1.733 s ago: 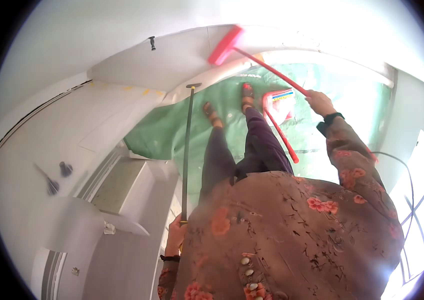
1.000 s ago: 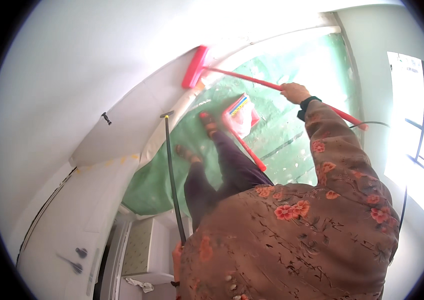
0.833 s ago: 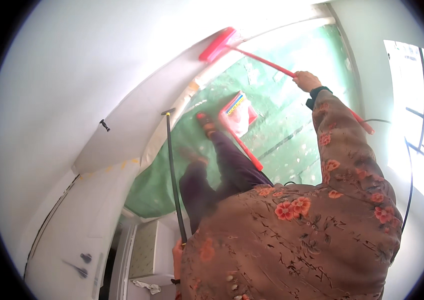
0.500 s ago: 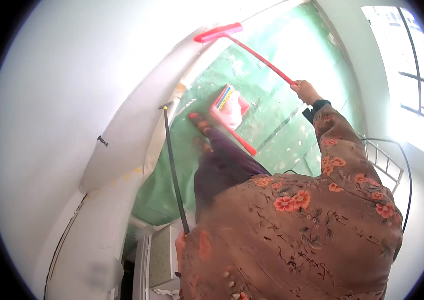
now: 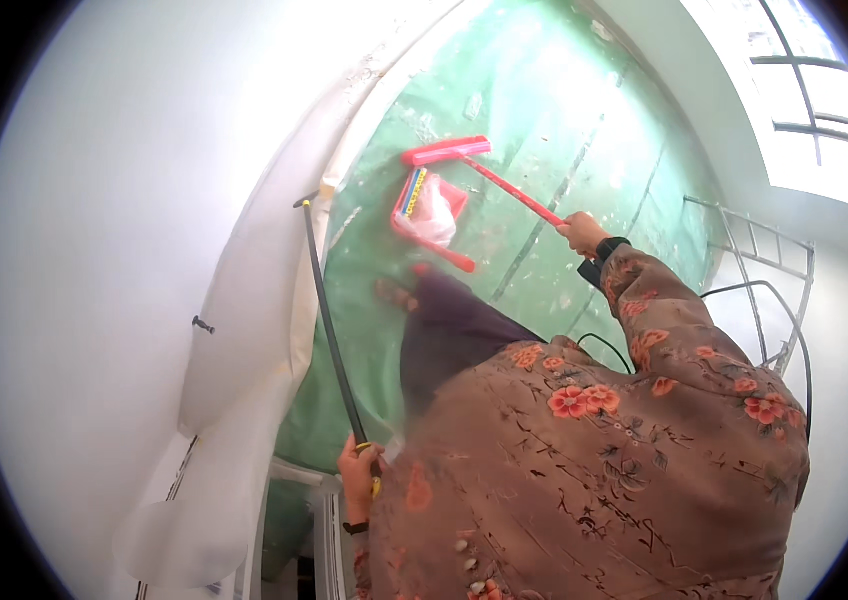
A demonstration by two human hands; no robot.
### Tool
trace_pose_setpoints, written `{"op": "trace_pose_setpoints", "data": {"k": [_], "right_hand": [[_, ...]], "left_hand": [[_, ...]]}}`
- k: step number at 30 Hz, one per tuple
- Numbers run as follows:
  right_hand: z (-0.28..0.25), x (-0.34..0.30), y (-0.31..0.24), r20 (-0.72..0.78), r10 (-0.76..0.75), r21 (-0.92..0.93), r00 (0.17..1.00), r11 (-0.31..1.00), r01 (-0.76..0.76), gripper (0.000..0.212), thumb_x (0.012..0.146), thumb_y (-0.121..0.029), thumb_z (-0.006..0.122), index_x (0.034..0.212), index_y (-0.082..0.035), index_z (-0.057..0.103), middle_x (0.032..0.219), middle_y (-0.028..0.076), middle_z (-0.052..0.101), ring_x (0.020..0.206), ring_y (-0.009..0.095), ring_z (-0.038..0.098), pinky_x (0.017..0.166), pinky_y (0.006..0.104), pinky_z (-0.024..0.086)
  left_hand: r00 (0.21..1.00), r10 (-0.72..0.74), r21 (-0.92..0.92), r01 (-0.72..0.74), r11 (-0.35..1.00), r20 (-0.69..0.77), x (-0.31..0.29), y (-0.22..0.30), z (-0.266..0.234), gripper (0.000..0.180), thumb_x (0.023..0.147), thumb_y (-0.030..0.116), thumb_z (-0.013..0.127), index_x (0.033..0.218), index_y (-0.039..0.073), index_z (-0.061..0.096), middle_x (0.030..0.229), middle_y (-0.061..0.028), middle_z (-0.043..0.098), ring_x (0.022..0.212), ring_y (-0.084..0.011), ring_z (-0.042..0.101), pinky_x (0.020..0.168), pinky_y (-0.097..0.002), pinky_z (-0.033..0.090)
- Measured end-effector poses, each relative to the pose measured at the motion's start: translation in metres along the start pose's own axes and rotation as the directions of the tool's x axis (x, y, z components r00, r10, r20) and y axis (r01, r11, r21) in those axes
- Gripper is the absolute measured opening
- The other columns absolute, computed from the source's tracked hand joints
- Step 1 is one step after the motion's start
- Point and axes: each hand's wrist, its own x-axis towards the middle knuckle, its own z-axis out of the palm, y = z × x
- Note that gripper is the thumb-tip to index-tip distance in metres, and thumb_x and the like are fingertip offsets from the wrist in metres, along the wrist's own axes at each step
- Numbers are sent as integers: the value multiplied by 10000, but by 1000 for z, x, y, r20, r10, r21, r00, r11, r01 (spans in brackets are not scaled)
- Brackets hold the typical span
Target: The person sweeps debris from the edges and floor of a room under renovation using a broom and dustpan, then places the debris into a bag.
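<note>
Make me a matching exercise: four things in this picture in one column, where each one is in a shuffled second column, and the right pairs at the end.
Things
1. Red wide-headed tool
2. Black pole
3. Red dustpan
4. Metal frame

Places
A. Held in the left hand
B. Toward the right of the picture, below the window
C. Held in the right hand
D. On the green floor covering, with whitish plastic in it

Pairs: 1-C, 2-A, 3-D, 4-B
</note>
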Motion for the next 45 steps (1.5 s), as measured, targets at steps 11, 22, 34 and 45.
{"op": "trace_pose_setpoints", "data": {"k": [11,22,34,45], "right_hand": [[-41,24,24,-83,19,-8,996,1000,-20,302,877,-286,538,938,-7,634,638,143,586,528,262,581,494,400,473],[-163,118,73,-112,-276,-380,955,900,215,251,854,-266,557,1013,-81,617,917,180,639,908,346,608,800,438,461],[-302,125,81,-68,-306,-591,950,779,209,215,797,-233,603,952,-91,648,856,156,644,850,334,614,757,426,476],[-259,122,35,-80,-365,-678,928,702,217,201,767,-227,631,879,-63,660,798,164,642,802,345,614,735,440,474]], "left_hand": [[1000,27,13,-27,1000,-5,11,0,44,149,779,64,550,909,-8,558,631,-47,563,479,-121,528,456,-250,440],[976,40,541,84,837,-214,6,90,114,504,724,50,565,1216,-44,508,643,-70,558,452,-134,518,419,-279,429],[954,292,760,137,-635,72,26,308,52,367,706,49,624,1065,98,568,825,-119,560,731,-316,586,630,-434,467],[829,409,351,280,-893,382,151,420,-7,91,810,95,512,875,108,575,845,-49,525,901,-212,511,757,-372,384]]}}
